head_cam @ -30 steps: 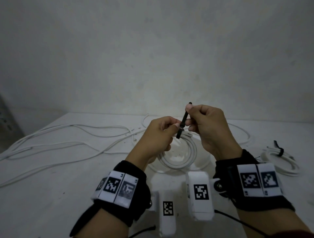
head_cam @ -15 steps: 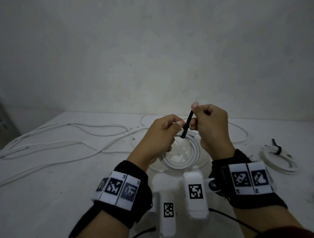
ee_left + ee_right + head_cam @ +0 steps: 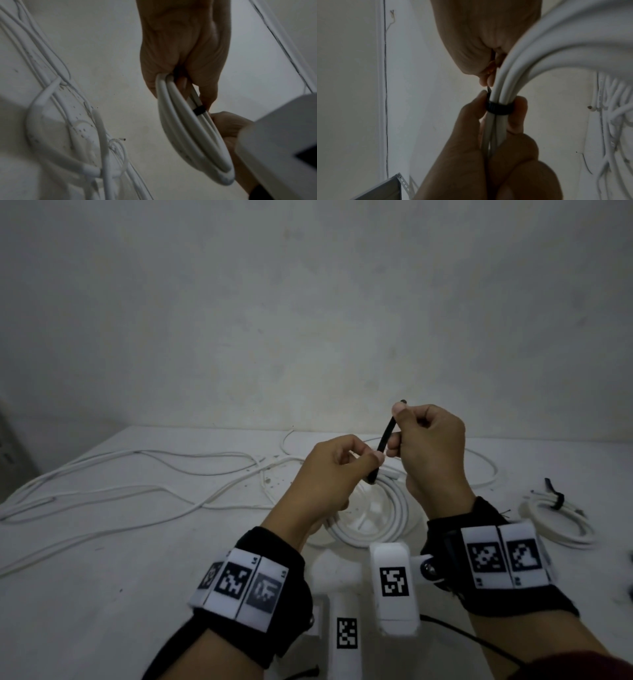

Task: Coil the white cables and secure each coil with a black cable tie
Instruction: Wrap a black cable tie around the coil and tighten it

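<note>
My left hand (image 3: 337, 470) gripping the white cable coil (image 3: 380, 515) at the black cable tie (image 3: 383, 445), my right hand (image 3: 428, 446) pinching the tie's free tail above the table (image 3: 137, 559)

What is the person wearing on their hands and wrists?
The hands are bare. Each wrist has a black wrist wrap: left wrist wrap, right wrist wrap. Each wrap carries white panels printed with black square code markers. A white boxy camera unit, with its own marker, is fixed to each wrap. A thin black wire trails back from the right unit, and a dark red sleeve shows on the right arm.
</note>
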